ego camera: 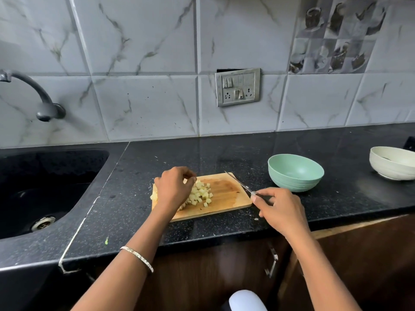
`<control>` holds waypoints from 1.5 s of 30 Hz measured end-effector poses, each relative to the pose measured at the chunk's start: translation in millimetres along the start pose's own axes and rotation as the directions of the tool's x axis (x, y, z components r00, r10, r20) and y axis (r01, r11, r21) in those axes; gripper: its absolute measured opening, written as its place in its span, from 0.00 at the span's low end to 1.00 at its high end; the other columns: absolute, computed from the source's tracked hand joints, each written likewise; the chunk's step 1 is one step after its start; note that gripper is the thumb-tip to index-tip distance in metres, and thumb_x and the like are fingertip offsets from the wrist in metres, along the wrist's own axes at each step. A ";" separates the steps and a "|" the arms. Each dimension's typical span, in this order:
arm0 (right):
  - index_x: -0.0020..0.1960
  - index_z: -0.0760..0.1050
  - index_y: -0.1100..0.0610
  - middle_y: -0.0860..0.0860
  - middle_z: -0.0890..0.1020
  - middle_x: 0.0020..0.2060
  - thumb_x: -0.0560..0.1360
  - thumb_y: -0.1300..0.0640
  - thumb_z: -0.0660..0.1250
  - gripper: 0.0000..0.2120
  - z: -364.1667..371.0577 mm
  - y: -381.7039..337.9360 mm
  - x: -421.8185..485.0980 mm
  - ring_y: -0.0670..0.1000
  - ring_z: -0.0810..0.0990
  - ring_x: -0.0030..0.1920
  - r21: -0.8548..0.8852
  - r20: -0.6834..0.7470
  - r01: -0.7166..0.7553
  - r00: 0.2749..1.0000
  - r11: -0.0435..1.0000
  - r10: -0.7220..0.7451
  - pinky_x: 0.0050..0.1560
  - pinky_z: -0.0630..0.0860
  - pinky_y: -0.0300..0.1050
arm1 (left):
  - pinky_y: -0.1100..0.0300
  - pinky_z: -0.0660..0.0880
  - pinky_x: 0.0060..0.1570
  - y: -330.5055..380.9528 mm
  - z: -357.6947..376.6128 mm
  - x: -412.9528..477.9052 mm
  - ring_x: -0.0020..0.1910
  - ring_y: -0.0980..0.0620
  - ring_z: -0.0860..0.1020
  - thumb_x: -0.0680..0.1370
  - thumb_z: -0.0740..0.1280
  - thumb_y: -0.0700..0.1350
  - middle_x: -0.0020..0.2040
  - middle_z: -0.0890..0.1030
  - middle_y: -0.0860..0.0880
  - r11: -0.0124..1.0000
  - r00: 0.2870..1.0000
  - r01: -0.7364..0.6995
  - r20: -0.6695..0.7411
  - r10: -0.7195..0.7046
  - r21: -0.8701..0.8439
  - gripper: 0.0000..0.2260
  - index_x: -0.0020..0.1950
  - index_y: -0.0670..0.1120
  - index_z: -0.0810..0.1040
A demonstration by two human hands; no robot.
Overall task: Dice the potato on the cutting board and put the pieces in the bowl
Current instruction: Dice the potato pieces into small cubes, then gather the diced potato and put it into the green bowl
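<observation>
A wooden cutting board (226, 194) lies on the black counter with a heap of pale diced potato (201, 194) on its left half. My left hand (174, 187) hovers over the heap with fingers curled down onto the pieces; whether it holds any is hidden. My right hand (280, 209) grips the dark handle of a knife (239, 182) at the board's right edge, the blade pointing back-left across the board's far corner. A light green bowl (295, 172) stands to the right of the board and looks empty.
A cream bowl (393, 164) stands at the far right. A black sink (45, 187) with a drain is at the left, under a dark tap (42, 102). Behind is the tiled wall with a socket plate (238, 87). Wooden cabinet doors run under the counter's front edge.
</observation>
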State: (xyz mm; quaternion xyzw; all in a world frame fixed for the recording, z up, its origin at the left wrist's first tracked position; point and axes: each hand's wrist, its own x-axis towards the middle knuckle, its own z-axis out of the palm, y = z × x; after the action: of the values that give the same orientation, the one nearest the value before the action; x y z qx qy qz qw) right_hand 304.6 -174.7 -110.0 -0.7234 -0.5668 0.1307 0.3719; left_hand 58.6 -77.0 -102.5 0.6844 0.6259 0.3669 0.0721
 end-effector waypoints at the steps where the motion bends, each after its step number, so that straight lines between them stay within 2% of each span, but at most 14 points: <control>1: 0.56 0.82 0.45 0.47 0.86 0.42 0.77 0.43 0.69 0.11 0.6 -1.5 2.5 0.51 0.83 0.52 -0.082 -0.049 -0.004 0.999 0.997 0.000 0.48 0.76 0.47 | 0.47 0.70 0.59 -0.6 -2.3 -0.7 0.50 0.54 0.79 0.76 0.70 0.51 0.39 0.79 0.62 1.000 1.000 -0.008 0.000 0.008 -0.004 0.02 0.46 0.58 0.82; 3: 0.60 0.81 0.46 0.50 0.85 0.51 0.78 0.44 0.68 0.13 2.6 -4.3 6.7 0.55 0.82 0.54 -0.218 -0.111 -0.014 0.994 0.976 -0.010 0.46 0.75 0.47 | 0.47 0.72 0.58 -3.2 -7.2 -2.9 0.50 0.55 0.80 0.75 0.71 0.52 0.41 0.81 0.61 1.000 1.000 -0.014 -0.005 0.014 -0.015 0.01 0.45 0.59 0.82; 8: 0.61 0.80 0.51 0.50 0.83 0.51 0.80 0.47 0.67 0.13 13.9 -7.8 10.9 0.55 0.82 0.52 -0.391 -0.152 -0.014 0.987 0.920 -0.049 0.41 0.74 0.45 | 0.46 0.75 0.55 -22.0 -23.1 -10.1 0.50 0.54 0.81 0.74 0.72 0.52 0.43 0.84 0.60 0.999 0.999 -0.010 -0.039 0.009 -0.036 0.02 0.44 0.60 0.82; 13: 0.65 0.78 0.52 0.51 0.79 0.55 0.81 0.49 0.65 0.15 26.8 -2.1 11.4 0.53 0.76 0.58 -0.432 -0.122 0.019 0.989 0.902 -0.079 0.50 0.77 0.48 | 0.49 0.76 0.54 -37.2 -41.8 -17.6 0.53 0.51 0.81 0.73 0.74 0.52 0.47 0.84 0.57 0.998 0.997 0.061 -0.043 -0.060 0.002 0.05 0.48 0.57 0.83; 16: 0.67 0.76 0.54 0.52 0.79 0.57 0.81 0.50 0.64 0.17 28.8 -5.4 9.3 0.54 0.75 0.58 -0.487 -0.153 0.028 0.981 0.873 -0.117 0.54 0.75 0.48 | 0.52 0.75 0.53 -47.1 -56.0 -19.4 0.56 0.48 0.79 0.72 0.75 0.53 0.54 0.84 0.52 0.994 0.994 0.112 0.005 -0.112 0.016 0.13 0.55 0.54 0.82; 19: 0.64 0.79 0.58 0.53 0.81 0.54 0.80 0.52 0.66 0.16 34.6 -23.4 8.5 0.54 0.76 0.56 -0.369 -0.172 0.147 0.960 0.918 -0.223 0.54 0.74 0.47 | 0.50 0.74 0.59 -57.5 -69.5 -17.4 0.62 0.46 0.76 0.67 0.78 0.59 0.65 0.79 0.48 0.982 0.969 0.178 0.163 -0.186 0.063 0.32 0.67 0.49 0.76; 22: 0.65 0.79 0.55 0.50 0.83 0.59 0.77 0.43 0.69 0.22 42.6 -49.5 14.7 0.52 0.74 0.67 -0.141 0.083 0.235 0.971 0.962 -0.225 0.61 0.73 0.48 | 0.47 0.71 0.66 -60.3 -79.1 -14.5 0.67 0.43 0.73 0.59 0.81 0.61 0.72 0.71 0.44 0.966 0.898 0.213 0.359 -0.253 0.147 0.51 0.76 0.46 0.65; 24: 0.70 0.76 0.52 0.50 0.79 0.65 0.72 0.37 0.73 0.31 45.6 -65.2 27.0 0.52 0.71 0.70 -0.120 0.302 0.247 0.932 0.961 -0.202 0.66 0.70 0.50 | 0.52 0.70 0.64 -57.3 -79.0 -13.4 0.67 0.43 0.73 0.59 0.82 0.58 0.71 0.72 0.44 0.962 0.868 0.192 0.424 -0.258 0.192 0.50 0.75 0.43 0.65; 26: 0.72 0.73 0.47 0.50 0.76 0.69 0.65 0.31 0.75 0.40 49.3 -75.4 41.6 0.52 0.73 0.69 -0.154 0.440 0.271 0.880 0.950 -0.180 0.67 0.73 0.52 | 0.56 0.70 0.56 -53.4 -76.1 -12.5 0.61 0.46 0.74 0.60 0.83 0.56 0.67 0.76 0.45 0.964 0.857 0.165 0.454 -0.245 0.208 0.44 0.70 0.42 0.70; 29: 0.75 0.68 0.51 0.52 0.71 0.70 0.58 0.28 0.77 0.53 56.4 -85.3 60.0 0.54 0.71 0.70 -0.264 0.588 0.320 0.801 0.910 -0.112 0.69 0.71 0.56 | 0.57 0.70 0.53 -53.1 -72.4 -7.3 0.59 0.47 0.75 0.60 0.83 0.55 0.65 0.77 0.45 0.969 0.849 0.149 0.477 -0.227 0.196 0.44 0.70 0.41 0.71; 33: 0.77 0.64 0.54 0.53 0.65 0.70 0.58 0.30 0.79 0.56 66.7 -100.4 71.0 0.57 0.68 0.71 -0.350 0.665 0.385 0.744 0.854 -0.063 0.67 0.70 0.55 | 0.55 0.71 0.61 -50.7 -69.3 3.2 0.65 0.45 0.74 0.59 0.82 0.58 0.67 0.76 0.45 0.964 0.823 0.142 0.515 -0.241 0.225 0.48 0.74 0.41 0.69; 38: 0.75 0.64 0.54 0.53 0.65 0.68 0.58 0.31 0.80 0.54 82.6 -116.3 73.6 0.55 0.70 0.68 -0.362 0.690 0.405 0.722 0.840 -0.050 0.56 0.71 0.49 | 0.53 0.72 0.62 -47.0 -65.4 14.1 0.65 0.45 0.74 0.59 0.82 0.59 0.68 0.76 0.46 0.955 0.792 0.117 0.555 -0.256 0.272 0.49 0.74 0.41 0.68; 42: 0.78 0.61 0.52 0.53 0.63 0.70 0.57 0.34 0.82 0.58 89.5 -119.6 78.0 0.55 0.70 0.68 -0.315 0.700 0.382 0.711 0.869 -0.059 0.59 0.77 0.50 | 0.53 0.72 0.61 -42.2 -63.6 23.0 0.63 0.45 0.75 0.57 0.82 0.61 0.67 0.77 0.45 0.947 0.750 0.069 0.609 -0.257 0.315 0.52 0.74 0.41 0.68; 45: 0.77 0.63 0.50 0.53 0.64 0.69 0.59 0.35 0.81 0.53 89.8 -118.9 80.7 0.55 0.69 0.68 -0.289 0.701 0.391 0.708 0.874 -0.085 0.57 0.72 0.47 | 0.53 0.73 0.60 -39.2 -60.8 28.8 0.62 0.45 0.76 0.59 0.82 0.59 0.65 0.79 0.45 0.945 0.754 0.047 0.609 -0.246 0.324 0.47 0.73 0.43 0.71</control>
State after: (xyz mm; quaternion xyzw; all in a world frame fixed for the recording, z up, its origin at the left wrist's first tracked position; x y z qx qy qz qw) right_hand 189.9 -56.1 -71.6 -0.6081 -0.7665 0.2066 -0.0058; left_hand -10.4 -64.6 -68.7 0.7193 0.6623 0.0085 0.2096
